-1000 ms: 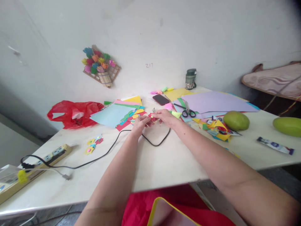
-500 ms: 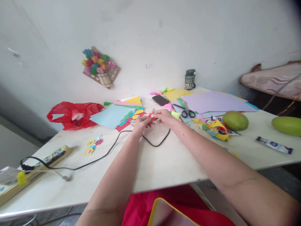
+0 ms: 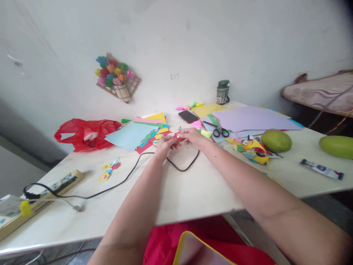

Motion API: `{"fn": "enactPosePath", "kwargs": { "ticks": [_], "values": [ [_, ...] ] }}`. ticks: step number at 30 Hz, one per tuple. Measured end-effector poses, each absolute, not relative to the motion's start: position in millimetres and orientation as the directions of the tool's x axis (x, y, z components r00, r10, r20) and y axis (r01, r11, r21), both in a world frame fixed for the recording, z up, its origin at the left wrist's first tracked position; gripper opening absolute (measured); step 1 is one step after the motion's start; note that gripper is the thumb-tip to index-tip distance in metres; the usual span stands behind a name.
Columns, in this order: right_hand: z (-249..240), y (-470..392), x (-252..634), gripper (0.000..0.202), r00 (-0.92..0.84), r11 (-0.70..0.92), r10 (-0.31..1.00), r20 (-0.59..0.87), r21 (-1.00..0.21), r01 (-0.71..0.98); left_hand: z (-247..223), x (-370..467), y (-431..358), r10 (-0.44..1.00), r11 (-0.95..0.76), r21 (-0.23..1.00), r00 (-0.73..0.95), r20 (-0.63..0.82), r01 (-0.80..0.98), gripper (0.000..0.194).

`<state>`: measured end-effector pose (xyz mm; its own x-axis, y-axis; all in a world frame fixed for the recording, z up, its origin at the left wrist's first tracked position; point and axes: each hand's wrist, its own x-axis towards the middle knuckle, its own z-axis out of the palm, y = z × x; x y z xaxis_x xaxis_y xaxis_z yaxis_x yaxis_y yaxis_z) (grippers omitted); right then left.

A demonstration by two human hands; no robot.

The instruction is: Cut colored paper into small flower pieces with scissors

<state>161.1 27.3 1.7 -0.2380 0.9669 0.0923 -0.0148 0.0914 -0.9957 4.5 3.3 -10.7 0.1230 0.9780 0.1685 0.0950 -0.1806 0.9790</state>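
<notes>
Between my fingertips is a small red paper flower (image 3: 179,138) with a yellow centre, partly hidden by the fingers. My left hand (image 3: 166,145) pinches it from the left, and my right hand (image 3: 192,135) grips it from the right. Just left of the hands lie colourful paper cut-outs (image 3: 151,140) on a red sheet. A black cable (image 3: 182,170) loops over the table below the hands. Farther left sit several small paper flowers (image 3: 109,169) in yellow, red and blue. Scissors with black handles (image 3: 220,133) rest to the right of my right hand.
A power strip (image 3: 67,180) and a red plastic bag (image 3: 88,134) are at the left. A phone (image 3: 188,117), purple paper (image 3: 248,117) and a tumbler (image 3: 223,92) stand or lie at the back. Paper scraps (image 3: 256,151), a green mango (image 3: 276,140) and a glue tube (image 3: 322,169) are at the right.
Both hands stay almost in place around the red paper flower, with its yellow centre slightly more covered by fingers. Nothing else has visibly moved.
</notes>
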Motion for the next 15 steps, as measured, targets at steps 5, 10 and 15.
{"fn": "enactPosePath", "kwargs": {
  "ticks": [5,10,15],
  "values": [
    [1.4,27.7,160.9,0.025,-0.238,0.075,0.968,0.083,-0.996,-0.042,-13.3,3.0,5.0,0.976,-0.193,0.977,0.125,0.181,0.091,0.031],
    [3.3,26.0,159.7,0.025,-0.222,0.064,0.972,0.073,-0.997,-0.048,-12.9,3.1,4.4,0.971,-0.209,0.974,0.139,0.195,0.09,0.031],
    [2.1,26.9,160.5,0.025,-0.228,0.055,0.971,0.069,-0.996,-0.068,-11.9,3.9,3.5,0.968,-0.217,0.972,0.147,0.202,0.091,0.032]
  ]
}}
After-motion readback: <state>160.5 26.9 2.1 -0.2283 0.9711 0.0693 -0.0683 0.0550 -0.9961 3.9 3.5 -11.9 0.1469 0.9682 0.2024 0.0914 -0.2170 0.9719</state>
